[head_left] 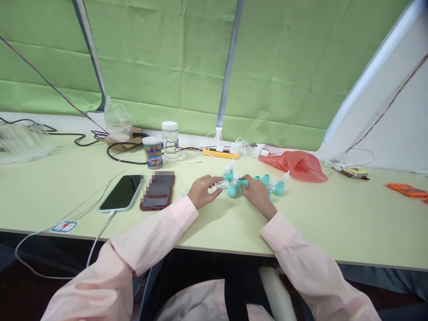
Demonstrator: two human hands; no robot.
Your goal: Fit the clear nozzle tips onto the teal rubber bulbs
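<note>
Between the thumb and fingers of my left hand (201, 192) is a small clear plastic nozzle (221, 184), held roughly level above the table. My right hand (257, 194) is closed around a teal rubber bulb (244, 182), which its fingers partly hide. Just left of that bulb stands another teal bulb (232, 191) with a whitish tip. Several more teal bulbs cluster about both hands. One on the right (278, 189) has a translucent tip pointing up, while a bulb behind my right hand (265, 179) shows an open top.
A phone on a cable (122, 192) and a red-cased phone (158, 191) lie to the left. Behind them stand a printed can (153, 154) and a white-lidded jar (170, 140). At the back are a yellow power strip (220, 153) and a red plastic bag (296, 166).
</note>
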